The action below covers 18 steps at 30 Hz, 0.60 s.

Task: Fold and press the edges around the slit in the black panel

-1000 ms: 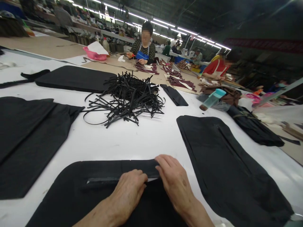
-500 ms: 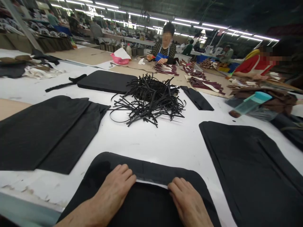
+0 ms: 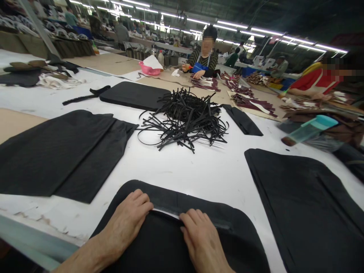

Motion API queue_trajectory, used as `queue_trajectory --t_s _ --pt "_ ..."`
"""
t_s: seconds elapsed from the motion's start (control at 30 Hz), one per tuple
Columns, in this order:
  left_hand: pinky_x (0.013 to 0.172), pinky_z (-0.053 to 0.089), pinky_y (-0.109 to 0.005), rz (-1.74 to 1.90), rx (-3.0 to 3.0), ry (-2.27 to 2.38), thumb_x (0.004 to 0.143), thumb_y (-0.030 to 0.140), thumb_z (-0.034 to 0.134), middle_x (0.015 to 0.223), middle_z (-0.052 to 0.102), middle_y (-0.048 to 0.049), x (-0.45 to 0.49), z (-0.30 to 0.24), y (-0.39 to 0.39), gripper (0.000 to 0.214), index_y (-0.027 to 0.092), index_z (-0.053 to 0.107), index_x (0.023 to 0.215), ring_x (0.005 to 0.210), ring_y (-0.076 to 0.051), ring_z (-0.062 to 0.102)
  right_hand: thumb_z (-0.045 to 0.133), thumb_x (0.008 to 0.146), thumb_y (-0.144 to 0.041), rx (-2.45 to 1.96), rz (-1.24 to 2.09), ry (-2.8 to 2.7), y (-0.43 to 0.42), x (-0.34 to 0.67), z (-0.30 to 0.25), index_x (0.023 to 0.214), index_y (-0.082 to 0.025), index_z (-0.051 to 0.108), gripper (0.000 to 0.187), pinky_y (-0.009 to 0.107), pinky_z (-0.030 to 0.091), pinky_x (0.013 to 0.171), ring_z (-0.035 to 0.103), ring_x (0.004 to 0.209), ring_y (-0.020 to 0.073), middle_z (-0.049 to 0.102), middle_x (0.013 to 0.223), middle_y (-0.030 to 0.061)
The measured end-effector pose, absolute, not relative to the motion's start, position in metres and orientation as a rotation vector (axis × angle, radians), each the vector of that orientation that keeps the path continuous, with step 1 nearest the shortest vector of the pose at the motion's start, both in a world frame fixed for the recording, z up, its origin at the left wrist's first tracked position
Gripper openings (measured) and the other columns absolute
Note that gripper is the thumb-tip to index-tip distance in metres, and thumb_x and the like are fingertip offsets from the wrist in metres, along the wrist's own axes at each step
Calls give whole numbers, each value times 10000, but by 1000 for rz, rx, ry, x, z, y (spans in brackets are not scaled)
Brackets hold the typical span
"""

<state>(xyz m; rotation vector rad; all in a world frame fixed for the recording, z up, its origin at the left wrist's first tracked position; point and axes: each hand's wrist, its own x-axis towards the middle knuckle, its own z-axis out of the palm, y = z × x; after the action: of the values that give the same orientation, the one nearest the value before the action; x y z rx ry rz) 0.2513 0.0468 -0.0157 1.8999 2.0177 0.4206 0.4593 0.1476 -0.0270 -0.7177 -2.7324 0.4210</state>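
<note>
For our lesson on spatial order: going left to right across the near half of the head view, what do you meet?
Black cloth, left hand, right hand, large black piece at the right edge.

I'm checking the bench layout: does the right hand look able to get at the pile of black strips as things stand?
Probably yes: the right hand touches the black panel, but only the panel's far margin and flat white tabletop seem to lie before the pile of black strips.
</note>
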Motion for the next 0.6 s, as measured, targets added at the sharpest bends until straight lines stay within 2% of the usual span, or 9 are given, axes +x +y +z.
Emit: queue_trajectory --t_s 0.13,0.27,0.4,0.6 --pt "704 394 -296 516 1910 1981 897 57 311 849 533 -35 250 -21 44 300 183 579 848 806 -186 445 464 830 -55 -725 534 -2723 142 435 -29 874 -222 531 186 316 342 649 471 721 200 528 791 14" --pt "712 408 -282 593 1972 1951 906 67 313 860 539 -34 247 -28 41 292 182 579 866 804 -177 460 409 879 -80 -647 512 -2722 141 428 -35 897 -219 564 209 321 345 645 451 712 200 520 796 27" --pt "718 404 -291 573 2041 1921 910 73 326 865 538 -30 244 -34 39 271 181 572 876 800 -177 460 356 913 -106 -628 512 -2667 141 431 -41 899 -209 581 248 327 342 649 436 720 201 514 799 36" --pt "751 405 -299 516 1950 1901 873 35 341 894 530 -26 243 -30 42 278 194 563 924 827 -181 452 377 904 -98 -508 475 -2676 144 430 -39 955 -199 585 236 316 334 626 430 695 192 519 791 33"
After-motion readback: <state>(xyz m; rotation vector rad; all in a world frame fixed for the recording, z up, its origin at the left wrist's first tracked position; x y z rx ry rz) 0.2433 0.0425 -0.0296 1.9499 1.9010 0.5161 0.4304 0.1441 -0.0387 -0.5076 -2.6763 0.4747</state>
